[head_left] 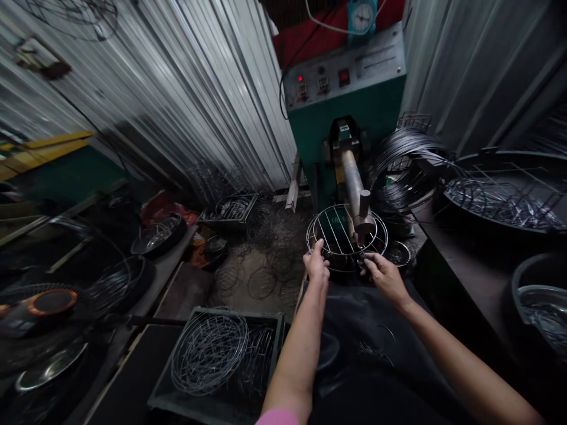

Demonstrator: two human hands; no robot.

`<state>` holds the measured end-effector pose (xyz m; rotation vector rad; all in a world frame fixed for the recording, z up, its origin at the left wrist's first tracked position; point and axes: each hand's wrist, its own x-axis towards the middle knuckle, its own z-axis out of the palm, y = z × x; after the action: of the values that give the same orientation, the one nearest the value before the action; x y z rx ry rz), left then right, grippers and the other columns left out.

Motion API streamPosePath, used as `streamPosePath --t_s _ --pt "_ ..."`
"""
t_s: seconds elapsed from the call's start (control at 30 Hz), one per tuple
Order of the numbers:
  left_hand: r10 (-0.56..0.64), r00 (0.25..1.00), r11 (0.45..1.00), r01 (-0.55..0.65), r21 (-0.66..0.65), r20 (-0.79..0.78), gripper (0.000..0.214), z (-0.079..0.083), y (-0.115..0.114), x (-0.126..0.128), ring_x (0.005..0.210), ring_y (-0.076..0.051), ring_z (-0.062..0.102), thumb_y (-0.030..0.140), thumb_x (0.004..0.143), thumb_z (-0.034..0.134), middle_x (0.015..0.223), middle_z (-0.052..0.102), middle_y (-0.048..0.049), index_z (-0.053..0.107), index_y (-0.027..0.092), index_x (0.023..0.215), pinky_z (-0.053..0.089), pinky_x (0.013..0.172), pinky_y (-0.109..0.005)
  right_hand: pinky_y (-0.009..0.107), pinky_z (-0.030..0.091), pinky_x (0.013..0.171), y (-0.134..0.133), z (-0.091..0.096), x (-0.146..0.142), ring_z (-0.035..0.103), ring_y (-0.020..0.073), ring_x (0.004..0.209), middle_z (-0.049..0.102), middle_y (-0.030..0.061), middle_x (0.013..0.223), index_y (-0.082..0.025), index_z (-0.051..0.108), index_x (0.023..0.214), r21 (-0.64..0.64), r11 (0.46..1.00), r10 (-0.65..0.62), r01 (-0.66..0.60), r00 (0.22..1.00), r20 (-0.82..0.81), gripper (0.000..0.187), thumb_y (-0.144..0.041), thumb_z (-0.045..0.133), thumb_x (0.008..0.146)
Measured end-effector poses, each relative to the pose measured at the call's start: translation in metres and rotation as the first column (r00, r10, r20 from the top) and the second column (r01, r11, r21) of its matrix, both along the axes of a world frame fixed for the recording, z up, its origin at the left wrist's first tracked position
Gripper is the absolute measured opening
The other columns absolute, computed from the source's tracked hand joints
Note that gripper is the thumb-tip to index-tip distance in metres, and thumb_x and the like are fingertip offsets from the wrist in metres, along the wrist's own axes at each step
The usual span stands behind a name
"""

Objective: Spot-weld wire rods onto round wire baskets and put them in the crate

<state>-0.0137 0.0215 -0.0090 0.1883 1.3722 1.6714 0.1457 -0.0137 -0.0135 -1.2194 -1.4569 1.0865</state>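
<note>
A round wire rack (328, 229) with parallel bars lies level under the metal arm (353, 177) of a green machine. My left hand (316, 264) is closed on the rack's near left rim, with the thumb over the wire. Close to the near right rim, my right hand (383, 276) has its fingers pinched together just below the electrode tip (361, 239). Whatever is between those fingers is too small and dark to make out. A dark apron (354, 360) with a few loose wires on it covers my lap.
The green machine (345, 97) stands ahead with switches and a red light. To its right are a wire coil (405, 159) and a black basin (496, 233) of metal pieces. A crate (177, 369) of wire rings sits at lower left. Wire rings (261, 283) litter the floor.
</note>
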Motion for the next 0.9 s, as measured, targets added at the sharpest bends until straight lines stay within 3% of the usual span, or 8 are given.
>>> streamPosePath --t_s 0.47,0.6,0.67,0.73,0.8,0.87,0.9 --pt "0.061 0.998 0.991 -0.063 -0.119 -0.015 0.04 0.003 0.003 0.004 0.038 -0.002 0.022 0.035 0.059 0.076 0.049 0.029 0.009 0.041 0.017 0.056 0.017 0.033 -0.017 0.03 0.048 0.061 0.011 0.003 -0.004 0.058 0.0147 0.054 0.063 0.0034 0.07 -0.015 0.06 0.09 0.061 0.998 0.002 -0.004 0.999 0.04 0.033 -0.043 0.046 0.081" --pt "-0.081 0.997 0.972 0.083 -0.218 0.021 0.042 0.008 -0.006 -0.014 0.045 -0.006 0.038 0.051 0.063 0.071 0.059 0.041 0.0037 0.05 0.015 0.068 0.033 0.039 -0.019 0.031 0.051 0.064 -0.009 -0.004 0.025 0.063 0.0193 0.069 0.067 0.0051 0.081 -0.017 0.059 0.107 0.043 0.998 -0.044 0.042 0.998 0.052 0.038 -0.043 0.049 0.081" --pt "-0.156 0.987 0.948 0.159 -0.275 0.035 0.047 0.013 -0.005 -0.033 0.057 -0.01 0.049 0.061 0.066 0.063 0.069 0.048 -0.0001 0.053 0.017 0.076 0.044 0.049 -0.023 0.031 0.051 0.067 -0.023 -0.019 0.049 0.064 0.0208 0.078 0.068 0.0061 0.091 -0.018 0.059 0.109 0.047 0.996 -0.078 0.07 0.976 0.201 0.035 -0.04 0.051 0.083" --pt "-0.202 0.979 0.931 0.192 -0.31 -0.002 0.047 0.019 0.003 -0.05 0.068 -0.014 0.053 0.062 0.068 0.062 0.078 0.051 -0.0029 0.055 0.018 0.085 0.049 0.059 -0.028 0.03 0.049 0.071 -0.038 -0.038 0.067 0.063 0.0217 0.083 0.068 0.0063 0.092 -0.019 0.063 0.1 -0.012 0.999 0.031 -0.03 0.859 0.512 0.023 -0.031 0.051 0.084" --pt "-0.27 0.963 0.914 0.252 -0.319 -0.01 0.048 0.022 0.013 -0.06 0.072 -0.015 0.053 0.059 0.067 0.064 0.081 0.051 -0.004 0.056 0.018 0.091 0.05 0.066 -0.033 0.029 0.048 0.071 -0.05 -0.06 0.073 0.063 0.0227 0.084 0.068 0.0075 0.09 -0.018 0.064 0.091 -0.169 0.966 0.254 -0.197 0.582 0.773 0.015 -0.021 0.054 0.082" --pt "-0.323 0.947 0.897 0.303 -0.321 -0.008 0.046 0.023 0.018 -0.062 0.072 -0.014 0.053 0.054 0.066 0.069 0.081 0.05 -0.0035 0.057 0.017 0.091 0.05 0.07 -0.035 0.029 0.048 0.069 -0.06 -0.077 0.064 0.063 0.024 0.084 0.067 0.011 0.091 -0.015 0.064 0.089 -0.292 0.911 0.384 -0.29 0.342 0.858 0.013 -0.013 0.056 0.079" --pt "-0.336 0.942 0.894 0.316 -0.317 -0.008 0.044 0.023 0.018 -0.06 0.07 -0.013 0.052 0.051 0.065 0.071 0.081 0.049 -0.0029 0.057 0.017 0.089 0.05 0.07 -0.034 0.029 0.047 0.069 -0.064 -0.083 0.056 0.063 0.0248 0.085 0.066 0.0133 0.091 -0.014 0.064 0.088 -0.309 0.899 0.398 -0.309 0.287 0.871 0.014 -0.01 0.056 0.077"
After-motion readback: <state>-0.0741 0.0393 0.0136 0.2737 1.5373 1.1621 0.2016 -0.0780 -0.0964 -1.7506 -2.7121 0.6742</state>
